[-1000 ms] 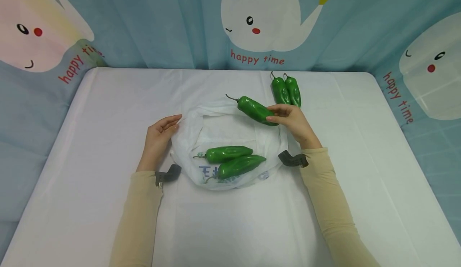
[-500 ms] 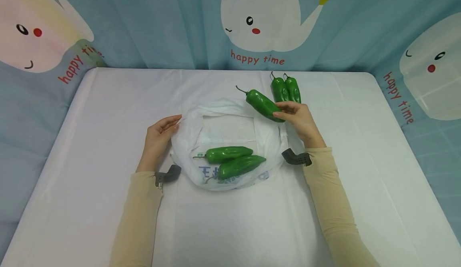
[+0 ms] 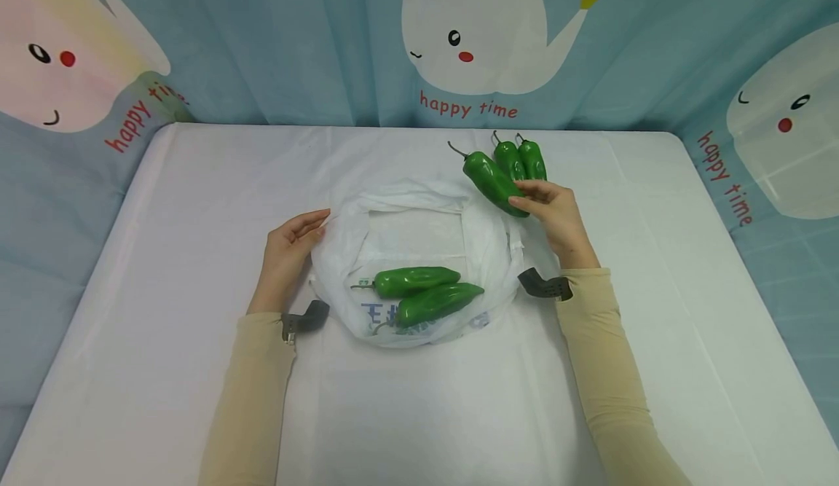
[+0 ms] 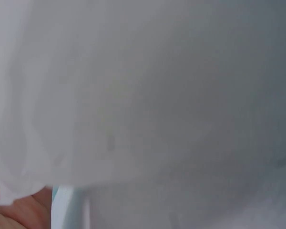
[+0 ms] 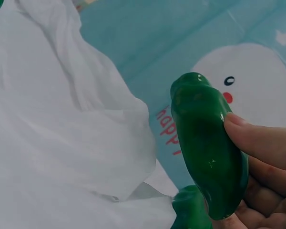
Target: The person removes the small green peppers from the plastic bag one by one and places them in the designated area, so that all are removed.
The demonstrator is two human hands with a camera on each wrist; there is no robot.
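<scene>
A white plastic bag (image 3: 419, 202) with blue print lies open on the table, and two long green peppers (image 3: 419, 282) rest in its near part. At the bag's left rim my left hand (image 3: 285, 256) grips the plastic. The left wrist view is mostly filled by the bag (image 4: 133, 95), with part of the left hand (image 4: 31, 212) at its lower left corner. My right hand (image 3: 553, 216) pinches another green pepper (image 3: 488, 178) by its tip end, above the bag's far right rim. In the right wrist view the thumb presses this pepper (image 5: 207, 138).
Two more green peppers (image 3: 519, 159) lie side by side near the table's far edge, behind the right hand. A white cloth covers the table (image 3: 197, 180). A blue curtain (image 3: 314, 49) with whale prints hangs around it.
My right hand has moved right and away from me with its pepper, from over the bag's opening toward the two peppers at the back. The left hand stays in place.
</scene>
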